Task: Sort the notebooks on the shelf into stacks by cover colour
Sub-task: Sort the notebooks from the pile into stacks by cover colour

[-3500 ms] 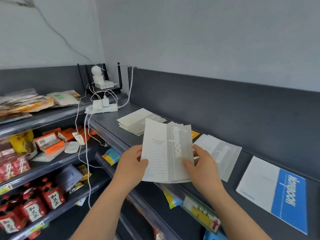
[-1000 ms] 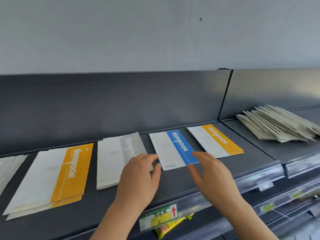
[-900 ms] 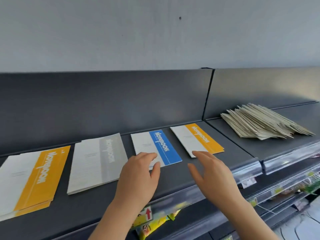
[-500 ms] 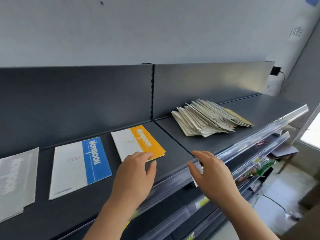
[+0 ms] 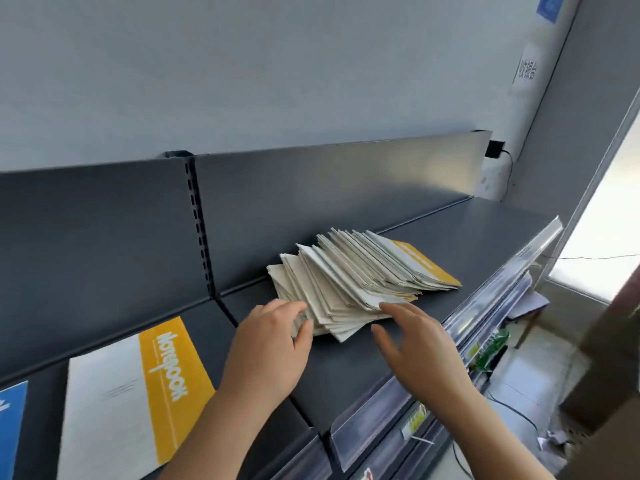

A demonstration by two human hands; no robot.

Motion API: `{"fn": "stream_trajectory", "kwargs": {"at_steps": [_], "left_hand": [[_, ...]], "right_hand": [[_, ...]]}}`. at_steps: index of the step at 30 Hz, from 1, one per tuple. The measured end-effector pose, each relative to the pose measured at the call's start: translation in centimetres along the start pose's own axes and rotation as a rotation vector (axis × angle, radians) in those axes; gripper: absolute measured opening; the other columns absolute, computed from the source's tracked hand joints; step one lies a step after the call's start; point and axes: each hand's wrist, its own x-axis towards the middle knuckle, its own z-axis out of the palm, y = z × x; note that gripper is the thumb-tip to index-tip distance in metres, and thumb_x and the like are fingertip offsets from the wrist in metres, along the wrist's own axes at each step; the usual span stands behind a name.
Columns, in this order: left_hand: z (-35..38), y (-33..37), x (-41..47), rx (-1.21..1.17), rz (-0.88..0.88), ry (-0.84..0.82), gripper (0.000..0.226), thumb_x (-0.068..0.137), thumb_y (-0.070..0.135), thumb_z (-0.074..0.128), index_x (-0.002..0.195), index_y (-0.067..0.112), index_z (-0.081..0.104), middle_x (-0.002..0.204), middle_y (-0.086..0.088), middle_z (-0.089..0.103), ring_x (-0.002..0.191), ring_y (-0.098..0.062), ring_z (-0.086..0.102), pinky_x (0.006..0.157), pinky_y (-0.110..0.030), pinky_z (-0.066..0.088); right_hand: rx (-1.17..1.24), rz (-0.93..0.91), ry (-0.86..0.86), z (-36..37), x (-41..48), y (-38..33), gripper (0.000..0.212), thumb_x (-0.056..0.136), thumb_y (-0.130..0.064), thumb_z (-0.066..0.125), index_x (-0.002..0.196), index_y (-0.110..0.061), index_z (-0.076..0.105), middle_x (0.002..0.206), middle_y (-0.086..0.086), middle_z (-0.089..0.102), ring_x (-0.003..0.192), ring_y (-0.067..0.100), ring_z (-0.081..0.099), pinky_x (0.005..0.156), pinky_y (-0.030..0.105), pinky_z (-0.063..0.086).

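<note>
A fanned pile of notebooks (image 5: 349, 275) lies on the dark shelf (image 5: 467, 237), its topmost cover yellow-banded at the far right. My left hand (image 5: 273, 344) touches the pile's near left corner with relaxed fingers. My right hand (image 5: 419, 344) has straight fingers, their tips at the pile's front edge, holding nothing. To the left lies a yellow-banded notebook (image 5: 135, 393), and a blue-banded notebook (image 5: 10, 424) shows at the left border.
The shelf has a dark back panel (image 5: 311, 199) and a clear price rail (image 5: 491, 296) along its front. Lower shelves with goods (image 5: 491, 348) show below. A window (image 5: 609, 237) and floor lie to the right.
The view has swung right along the shelf, from the sorted stacks to the fanned pile. Both hands have moved forward and now reach the pile's near edge.
</note>
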Motion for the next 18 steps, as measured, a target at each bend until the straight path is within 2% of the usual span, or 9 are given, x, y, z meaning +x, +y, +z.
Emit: {"fn": "stream_trajectory", "kwargs": {"at_steps": [6, 8, 10, 12, 14, 15, 16, 18], "left_hand": [[4.0, 3.2, 4.7, -0.065, 0.014, -0.024, 0.035, 0.095, 0.035, 0.047, 0.126, 0.024, 0.058, 0.119, 0.012, 0.059, 0.113, -0.009, 0.05, 0.093, -0.023, 0.041], [5.5, 4.5, 6.3, -0.093, -0.001, -0.007, 0.028, 0.094, 0.034, 0.049, 0.117, 0.026, 0.062, 0.112, 0.013, 0.061, 0.109, -0.009, 0.053, 0.087, -0.024, 0.044], [7.1, 5.8, 7.9, -0.098, -0.021, 0.022, 0.017, 0.094, 0.031, 0.048, 0.103, 0.027, 0.062, 0.099, 0.013, 0.061, 0.1, -0.01, 0.055, 0.075, -0.022, 0.042], [8.7, 7.4, 9.5, -0.104, -0.04, 0.051, 0.018, 0.094, 0.029, 0.047, 0.103, 0.025, 0.062, 0.095, 0.012, 0.061, 0.094, -0.009, 0.054, 0.071, -0.021, 0.041], [10.2, 9.0, 11.1, -0.107, -0.057, 0.073, 0.019, 0.093, 0.026, 0.046, 0.099, 0.022, 0.063, 0.09, 0.01, 0.062, 0.088, -0.011, 0.056, 0.07, -0.024, 0.046], [11.1, 9.7, 11.8, -0.111, -0.078, 0.071, 0.019, 0.093, 0.025, 0.046, 0.098, 0.02, 0.064, 0.089, 0.008, 0.062, 0.086, -0.012, 0.057, 0.071, -0.027, 0.049], [11.8, 10.4, 12.5, -0.114, -0.108, 0.061, 0.021, 0.094, 0.023, 0.046, 0.099, 0.016, 0.065, 0.088, 0.005, 0.063, 0.084, -0.014, 0.059, 0.073, -0.032, 0.052], [13.4, 11.3, 13.7, -0.096, -0.168, 0.027, 0.019, 0.093, 0.023, 0.047, 0.092, 0.013, 0.063, 0.088, -0.003, 0.066, 0.082, -0.019, 0.061, 0.075, -0.04, 0.054]], "right_hand": [[0.072, 0.05, 0.017, -0.5, 5.1, 6.2, 0.036, 0.093, -0.033, 0.05, 0.127, -0.021, 0.057, 0.132, -0.01, 0.054, 0.106, 0.011, 0.058, 0.09, 0.024, 0.042], [0.116, 0.049, 0.031, -0.6, 7.5, 8.9, 0.034, 0.094, -0.028, 0.049, 0.124, -0.017, 0.06, 0.132, -0.007, 0.055, 0.109, 0.012, 0.057, 0.089, 0.022, 0.04], [0.137, 0.071, 0.035, -0.7, 10.1, 12.0, 0.031, 0.096, -0.024, 0.047, 0.121, -0.014, 0.061, 0.131, -0.003, 0.055, 0.112, 0.016, 0.055, 0.09, 0.025, 0.04], [0.11, 0.095, -0.019, -0.6, 12.7, 15.1, 0.031, 0.097, -0.024, 0.044, 0.12, -0.012, 0.061, 0.131, -0.001, 0.055, 0.115, 0.021, 0.053, 0.091, 0.031, 0.041], [0.065, 0.108, -0.126, -0.2, 15.1, 17.8, 0.03, 0.097, -0.027, 0.041, 0.11, -0.011, 0.063, 0.121, 0.0, 0.058, 0.107, 0.024, 0.055, 0.089, 0.035, 0.044], [0.042, 0.105, -0.181, 0.1, 16.0, 18.7, 0.029, 0.097, -0.029, 0.04, 0.097, -0.011, 0.063, 0.108, 0.0, 0.059, 0.098, 0.025, 0.056, 0.085, 0.038, 0.046], [0.023, 0.097, -0.227, 0.3, 16.7, 19.4, 0.03, 0.096, -0.031, 0.038, 0.086, -0.012, 0.058, 0.095, 0.0, 0.058, 0.089, 0.025, 0.055, 0.081, 0.041, 0.047], [0.029, 0.038, -0.279, 0.8, 17.7, 20.3, 0.032, 0.096, -0.035, 0.037, 0.079, -0.012, 0.051, 0.083, -0.001, 0.054, 0.083, 0.024, 0.053, 0.076, 0.042, 0.047]]}}
